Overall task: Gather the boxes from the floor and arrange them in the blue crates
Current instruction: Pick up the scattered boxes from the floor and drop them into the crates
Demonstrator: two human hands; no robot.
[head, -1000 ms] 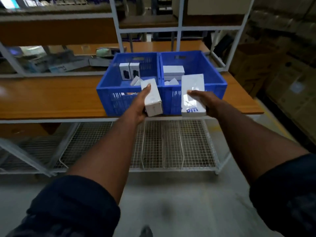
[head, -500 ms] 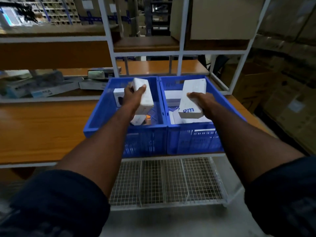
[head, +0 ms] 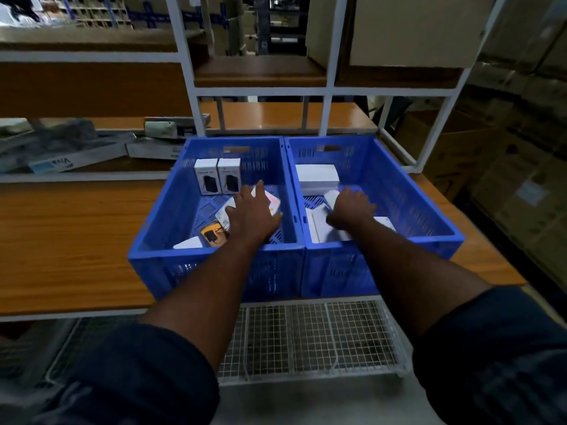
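Boxes (head: 317,227) under left hand (head: 251,216), right hand (head: 352,210) sit below rims of crates (head: 184,253).

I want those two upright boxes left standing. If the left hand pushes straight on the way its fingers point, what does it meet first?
Probably the far wall of the left blue crate, just right of the two upright boxes; the left hand points past them, though depth is unclear.
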